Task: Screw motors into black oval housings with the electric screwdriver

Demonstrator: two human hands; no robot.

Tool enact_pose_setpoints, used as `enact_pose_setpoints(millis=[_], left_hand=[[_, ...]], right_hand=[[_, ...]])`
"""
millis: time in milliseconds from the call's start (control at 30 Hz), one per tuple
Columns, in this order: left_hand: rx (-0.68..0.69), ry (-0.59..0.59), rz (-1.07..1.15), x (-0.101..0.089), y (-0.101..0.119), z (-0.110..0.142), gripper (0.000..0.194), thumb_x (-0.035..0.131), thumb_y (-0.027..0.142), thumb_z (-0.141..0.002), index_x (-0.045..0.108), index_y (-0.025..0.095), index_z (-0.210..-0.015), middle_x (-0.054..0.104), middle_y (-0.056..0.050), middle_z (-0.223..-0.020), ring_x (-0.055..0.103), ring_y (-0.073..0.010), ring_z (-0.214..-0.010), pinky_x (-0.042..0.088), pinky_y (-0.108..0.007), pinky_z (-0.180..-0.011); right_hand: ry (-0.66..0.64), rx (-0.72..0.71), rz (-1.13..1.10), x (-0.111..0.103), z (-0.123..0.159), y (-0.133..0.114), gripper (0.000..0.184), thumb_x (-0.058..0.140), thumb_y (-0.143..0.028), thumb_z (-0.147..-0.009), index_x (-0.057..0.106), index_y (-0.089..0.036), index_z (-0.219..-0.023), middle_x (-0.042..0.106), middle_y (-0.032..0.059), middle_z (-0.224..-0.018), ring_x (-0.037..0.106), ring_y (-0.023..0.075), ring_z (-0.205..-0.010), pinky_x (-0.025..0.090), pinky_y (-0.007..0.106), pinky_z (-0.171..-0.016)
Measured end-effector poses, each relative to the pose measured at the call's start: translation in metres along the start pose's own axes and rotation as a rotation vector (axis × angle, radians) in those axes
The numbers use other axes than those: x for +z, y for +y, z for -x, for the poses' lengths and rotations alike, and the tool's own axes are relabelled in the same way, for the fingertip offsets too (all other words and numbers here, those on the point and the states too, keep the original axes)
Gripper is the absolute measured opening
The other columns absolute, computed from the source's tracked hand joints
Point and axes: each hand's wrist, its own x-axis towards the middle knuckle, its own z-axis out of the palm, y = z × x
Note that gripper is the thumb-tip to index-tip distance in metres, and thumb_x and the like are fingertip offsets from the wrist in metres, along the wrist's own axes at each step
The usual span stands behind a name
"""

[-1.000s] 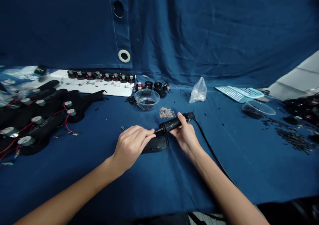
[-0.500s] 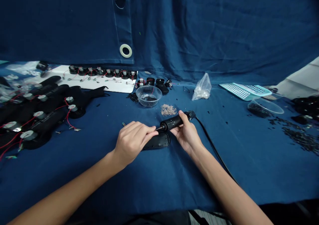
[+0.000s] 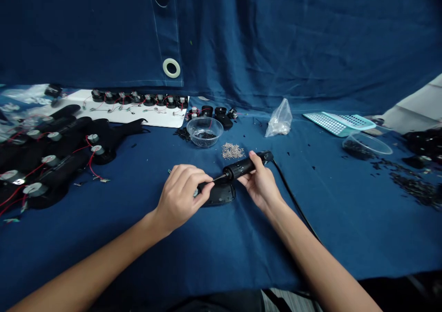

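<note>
My right hand (image 3: pixel 260 183) is wrapped round a black corded electric screwdriver (image 3: pixel 241 167), held nearly level and pointing left. Its thin metal bit (image 3: pixel 219 177) reaches the fingertips of my left hand (image 3: pixel 183 192). Thumb and forefinger of that hand are pinched at the bit's tip; whether a small screw is between them cannot be made out. Below the bit lies a black plastic housing (image 3: pixel 221 195) on the blue cloth, its left part hidden by my left hand. A pile of small silvery screws (image 3: pixel 232 151) lies just beyond the screwdriver.
Behind stand a clear bowl (image 3: pixel 205 131) with dark bits and a plastic bag (image 3: pixel 279 118). Black housings (image 3: pixel 65 164) with red-wired motors fill the left. To the right are a light-blue basket (image 3: pixel 340 123), another clear bowl (image 3: pixel 368 144) and scattered black pieces (image 3: pixel 414 187). The screwdriver's cord (image 3: pixel 293 201) trails toward me.
My left fingertips have slid slightly left along the bit toward its tip, showing more of it. The right hand and screwdriver are nearly still; the whole view has shifted a little.
</note>
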Motion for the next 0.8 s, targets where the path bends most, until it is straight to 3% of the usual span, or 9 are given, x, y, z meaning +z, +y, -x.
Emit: enact_pose_setpoints(millis=[233,433,533,667,800], left_hand=[[0.079,-0.020,0.007,0.002,0.002,-0.001,0.015,0.062,0.008,-0.082,0.056,0.017,-0.093,0.065,-0.002,-0.081,0.060,-0.0163,-0.080,0.049,-0.033,-0.077],[0.168,-0.106,-0.058,0.001,0.009,-0.002,0.015,0.062,0.021,-0.087,0.058,0.016,-0.100,0.067,-0.005,-0.088,0.060,-0.0190,-0.086,0.047,-0.037,-0.082],[0.110,-0.183,-0.019,-0.004,0.005,-0.008,0.023,0.060,0.029,-0.089,0.057,0.014,-0.105,0.065,-0.008,-0.096,0.059,-0.0217,-0.093,0.046,-0.038,-0.084],[-0.074,-0.409,0.047,-0.018,-0.010,-0.014,0.018,0.053,0.028,-0.093,0.058,0.018,-0.106,0.063,-0.005,-0.102,0.057,-0.0203,-0.095,0.044,-0.037,-0.084],[-0.161,-0.581,0.118,-0.034,-0.027,-0.004,0.026,0.055,0.035,-0.091,0.056,0.022,-0.114,0.061,-0.004,-0.110,0.056,-0.0199,-0.101,0.044,-0.035,-0.087]], right_hand=[[0.005,-0.012,0.002,0.003,0.004,0.004,0.029,0.069,-0.039,-0.077,0.048,-0.018,-0.079,0.055,-0.0012,-0.065,0.060,0.0124,-0.057,0.059,0.027,-0.058],[0.087,-0.082,-0.022,0.001,-0.002,0.001,0.029,0.068,-0.039,-0.075,0.046,-0.020,-0.079,0.049,-0.0056,-0.060,0.052,0.0094,-0.050,0.053,0.021,-0.046],[0.110,-0.062,-0.020,-0.005,-0.010,-0.006,0.026,0.065,-0.036,-0.078,0.046,-0.020,-0.077,0.051,-0.0047,-0.060,0.053,0.0100,-0.050,0.055,0.023,-0.048],[0.134,-0.067,0.067,-0.021,-0.025,-0.018,0.024,0.064,-0.035,-0.080,0.046,-0.019,-0.076,0.051,-0.0040,-0.057,0.054,0.0103,-0.049,0.056,0.024,-0.048],[0.195,-0.122,0.231,-0.046,-0.046,-0.028,0.025,0.068,-0.031,-0.077,0.047,-0.018,-0.077,0.053,-0.0029,-0.057,0.057,0.0130,-0.048,0.056,0.027,-0.043]])
